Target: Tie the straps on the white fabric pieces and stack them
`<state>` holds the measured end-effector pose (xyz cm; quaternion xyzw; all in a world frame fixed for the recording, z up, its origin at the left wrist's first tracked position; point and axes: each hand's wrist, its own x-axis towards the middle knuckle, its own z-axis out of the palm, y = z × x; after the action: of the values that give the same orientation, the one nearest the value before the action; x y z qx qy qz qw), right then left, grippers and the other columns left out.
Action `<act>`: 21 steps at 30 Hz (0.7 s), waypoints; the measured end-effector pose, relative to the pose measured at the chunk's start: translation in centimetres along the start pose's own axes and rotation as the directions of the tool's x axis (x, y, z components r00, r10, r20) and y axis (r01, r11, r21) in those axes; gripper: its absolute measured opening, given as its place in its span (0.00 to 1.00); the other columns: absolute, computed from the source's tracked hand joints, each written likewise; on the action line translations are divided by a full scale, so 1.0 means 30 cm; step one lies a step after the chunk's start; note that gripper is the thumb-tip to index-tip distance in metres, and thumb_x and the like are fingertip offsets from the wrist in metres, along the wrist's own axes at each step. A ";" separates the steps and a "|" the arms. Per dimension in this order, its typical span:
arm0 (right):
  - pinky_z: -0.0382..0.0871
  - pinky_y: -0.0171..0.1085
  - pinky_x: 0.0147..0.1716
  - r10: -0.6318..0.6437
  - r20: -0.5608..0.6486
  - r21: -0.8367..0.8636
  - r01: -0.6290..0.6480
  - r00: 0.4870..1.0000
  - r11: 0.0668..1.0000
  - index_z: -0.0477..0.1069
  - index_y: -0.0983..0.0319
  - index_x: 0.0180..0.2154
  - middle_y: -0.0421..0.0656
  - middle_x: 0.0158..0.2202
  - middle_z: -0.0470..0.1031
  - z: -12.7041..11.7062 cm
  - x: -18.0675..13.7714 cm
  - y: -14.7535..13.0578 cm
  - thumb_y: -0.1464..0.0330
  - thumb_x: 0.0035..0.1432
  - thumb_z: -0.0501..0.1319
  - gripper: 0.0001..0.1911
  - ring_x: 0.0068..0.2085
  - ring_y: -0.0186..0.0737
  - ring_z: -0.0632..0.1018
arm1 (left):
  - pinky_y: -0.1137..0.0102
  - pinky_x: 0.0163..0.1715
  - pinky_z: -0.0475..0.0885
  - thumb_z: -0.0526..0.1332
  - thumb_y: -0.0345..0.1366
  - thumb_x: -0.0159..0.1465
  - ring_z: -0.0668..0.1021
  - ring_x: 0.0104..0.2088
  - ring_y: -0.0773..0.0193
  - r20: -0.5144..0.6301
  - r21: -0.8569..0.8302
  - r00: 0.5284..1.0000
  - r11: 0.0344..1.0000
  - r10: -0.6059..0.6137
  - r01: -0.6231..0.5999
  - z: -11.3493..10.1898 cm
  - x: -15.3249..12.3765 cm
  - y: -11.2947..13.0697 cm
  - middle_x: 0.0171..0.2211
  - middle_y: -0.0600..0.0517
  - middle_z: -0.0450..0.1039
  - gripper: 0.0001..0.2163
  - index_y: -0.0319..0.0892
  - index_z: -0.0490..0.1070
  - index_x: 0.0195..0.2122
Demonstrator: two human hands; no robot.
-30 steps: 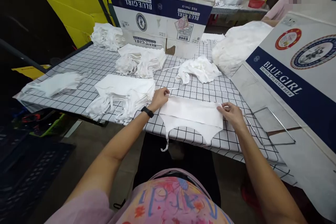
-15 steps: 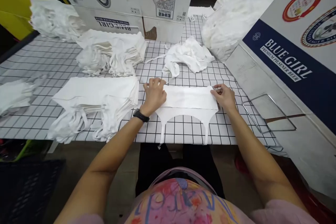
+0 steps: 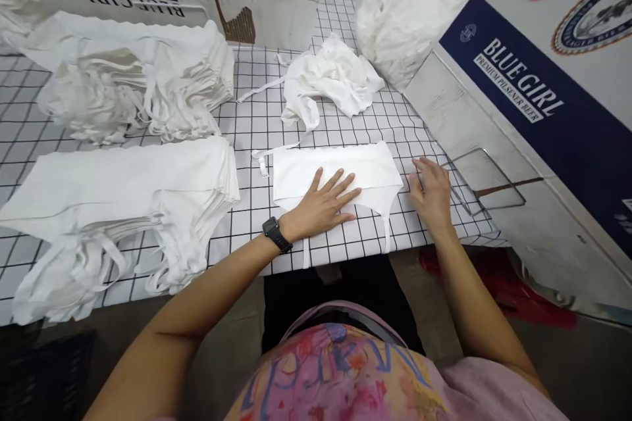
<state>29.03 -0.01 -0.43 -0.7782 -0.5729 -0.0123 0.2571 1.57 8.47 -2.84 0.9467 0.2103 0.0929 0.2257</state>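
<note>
A white strappy crop top (image 3: 345, 161) lies flat on the checked tablecloth (image 3: 257, 210), its thin straps pointing toward me. My left hand (image 3: 323, 204) rests palm down across its lower left part, fingers spread; it covers part of the neckline and one strap. Just off the top's right edge, my right hand (image 3: 432, 194) hovers near the cloth with fingers loosely bent, thumb apart and nothing held. A crumpled heap of white tops (image 3: 330, 79) lies beyond the flat one, with a loose strap trailing left.
To the left are a near stack of white tops (image 3: 123, 177) and a farther stack (image 3: 148, 59). A large cardboard box (image 3: 513, 79) with a wire handle (image 3: 486, 177) borders the right side. Another box (image 3: 276, 13) and a bulky white bundle (image 3: 409, 6) stand behind.
My left hand has let go of the top's upper left corner and now lies flat on it. My right hand has released the right corner and moved slightly away. The view has shifted.
</note>
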 end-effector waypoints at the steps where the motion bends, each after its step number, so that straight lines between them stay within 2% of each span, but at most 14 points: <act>1: 0.69 0.55 0.58 0.041 -0.037 0.059 -0.039 0.998 0.997 0.76 0.60 0.54 0.55 0.57 0.76 -0.030 -0.053 -0.017 0.59 0.70 0.52 0.21 0.58 0.55 0.76 | 0.37 0.74 0.37 0.54 0.55 0.73 0.48 0.77 0.46 -0.017 -0.012 1.000 1.000 0.006 -0.006 0.002 0.000 -0.003 0.76 0.50 0.46 0.30 0.55 0.54 0.73; 3: 0.74 0.48 0.48 0.168 -0.037 0.179 -0.159 0.985 0.971 0.78 0.59 0.45 0.51 0.44 0.82 -0.087 -0.186 -0.055 0.55 0.69 0.56 0.18 0.41 0.49 0.81 | 0.36 0.74 0.37 0.55 0.54 0.73 0.48 0.76 0.46 -0.046 -0.025 0.999 1.000 0.012 -0.013 0.001 0.003 -0.005 0.76 0.50 0.45 0.30 0.56 0.53 0.73; 5: 0.75 0.45 0.41 0.326 0.047 0.306 -0.324 0.944 0.895 0.78 0.59 0.36 0.46 0.31 0.80 -0.119 -0.335 -0.084 0.52 0.68 0.58 0.19 0.31 0.46 0.80 | 0.34 0.73 0.36 0.54 0.51 0.74 0.48 0.76 0.46 -0.058 -0.019 0.998 1.000 0.024 -0.025 -0.007 0.010 0.008 0.76 0.48 0.45 0.28 0.55 0.53 0.73; 6: 0.75 0.44 0.38 0.393 0.108 0.354 -0.404 0.913 0.843 0.77 0.59 0.32 0.45 0.27 0.79 -0.121 -0.404 -0.090 0.50 0.68 0.58 0.22 0.29 0.45 0.80 | 0.34 0.72 0.35 0.53 0.48 0.75 0.49 0.77 0.47 -0.059 -0.011 0.997 0.999 0.040 -0.041 -0.013 0.013 0.021 0.76 0.47 0.45 0.27 0.53 0.54 0.73; 8: 0.75 0.43 0.37 0.449 0.237 0.410 -0.508 0.862 0.757 0.77 0.59 0.31 0.46 0.29 0.80 -0.103 -0.511 -0.084 0.47 0.66 0.59 0.24 0.30 0.46 0.81 | 0.35 0.73 0.35 0.49 0.42 0.77 0.50 0.76 0.49 -0.045 0.003 0.993 0.994 0.105 -0.105 -0.023 0.020 0.059 0.76 0.46 0.48 0.23 0.49 0.57 0.72; 10: 0.76 0.44 0.41 0.414 0.325 0.450 -0.524 0.850 0.723 0.78 0.60 0.35 0.48 0.35 0.82 -0.063 -0.565 -0.064 0.46 0.63 0.61 0.24 0.37 0.48 0.83 | 0.38 0.73 0.35 0.46 0.38 0.77 0.50 0.76 0.51 -0.006 0.002 0.982 0.982 0.191 -0.191 -0.023 0.026 0.107 0.75 0.47 0.51 0.22 0.48 0.59 0.71; 12: 0.75 0.44 0.47 0.345 0.367 0.517 -0.497 0.864 0.697 0.78 0.61 0.38 0.49 0.41 0.83 -0.015 -0.576 -0.046 0.45 0.58 0.65 0.25 0.43 0.49 0.82 | 0.40 0.74 0.33 0.46 0.37 0.77 0.51 0.76 0.52 0.050 -0.010 0.965 0.967 0.257 -0.256 -0.007 0.032 0.156 0.75 0.49 0.52 0.22 0.49 0.60 0.70; 14: 0.74 0.44 0.48 0.286 0.395 0.580 -0.478 0.873 0.659 0.77 0.61 0.38 0.48 0.41 0.82 0.027 -0.565 -0.038 0.44 0.55 0.67 0.26 0.43 0.48 0.81 | 0.40 0.73 0.32 0.46 0.37 0.77 0.52 0.76 0.53 0.095 -0.030 0.955 0.960 0.280 -0.279 0.023 0.039 0.195 0.74 0.50 0.53 0.22 0.50 0.61 0.70; 18: 0.74 0.44 0.48 0.199 0.432 0.634 -0.453 0.880 0.626 0.77 0.62 0.37 0.47 0.39 0.82 0.070 -0.552 -0.041 0.43 0.55 0.66 0.27 0.42 0.47 0.80 | 0.38 0.72 0.32 0.47 0.36 0.76 0.56 0.75 0.52 0.109 -0.066 0.965 0.970 0.241 -0.234 0.087 0.044 0.238 0.73 0.51 0.58 0.22 0.51 0.62 0.70; 21: 0.72 0.44 0.51 0.127 0.452 0.668 -0.429 0.883 0.608 0.78 0.61 0.37 0.47 0.40 0.83 0.059 -0.568 -0.037 0.45 0.60 0.63 0.24 0.45 0.47 0.81 | 0.38 0.72 0.29 0.48 0.38 0.76 0.56 0.75 0.52 0.091 -0.057 0.981 0.985 0.170 -0.165 0.114 0.034 0.253 0.72 0.52 0.59 0.22 0.54 0.62 0.69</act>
<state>21.69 -14.13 -6.89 -0.6698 -0.4317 0.4089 0.4447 6.13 1.45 -2.22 0.9585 0.1164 0.0714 0.2502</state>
